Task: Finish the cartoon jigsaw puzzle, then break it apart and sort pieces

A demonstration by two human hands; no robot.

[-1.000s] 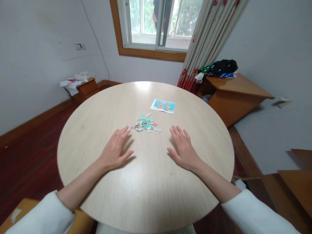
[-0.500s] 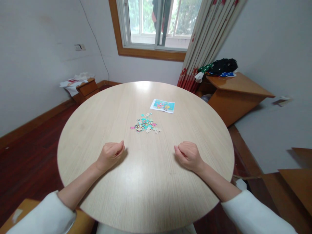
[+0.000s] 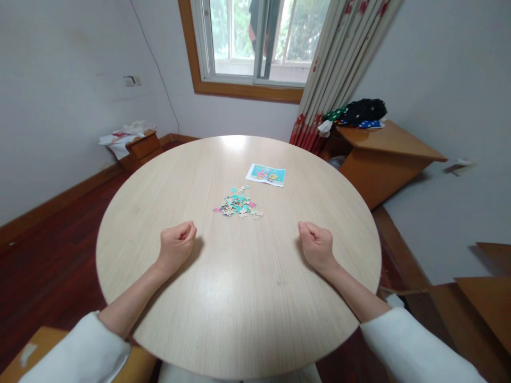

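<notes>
While both hands sit curled on the round table point(image 3: 239, 298), I see nothing gripped in either one. Left hand point(image 3: 176, 246): closed fist, knuckles forward, resting on the wood near the front-left of centre. Right hand point(image 3: 317, 246): same, closed fist, resting on the wood to the front-right. They are well apart, roughly level with each other. I can't tell whether anything is tucked inside the fists.

Pile of puzzle pieces point(image 3: 238, 203) lies loose on the table, beyond the hands and between them, touching neither. Mostly teal, with pink and pale bits. Picture card point(image 3: 266, 174) lies flat just beyond the pile, slightly to its right, apart from it.

White sleeves point(image 3: 80, 351) are pushed back, forearms bare on the tabletop.

Around the table: window point(image 3: 255, 37) in a wooden frame on the far wall, curtain point(image 3: 335, 58) hanging at its right. Wooden desk point(image 3: 383, 154) on the right with a heap of clothes point(image 3: 357, 113) on top. Small cabinet point(image 3: 141, 146) on the floor at far left with papers point(image 3: 120, 139) on it.
</notes>
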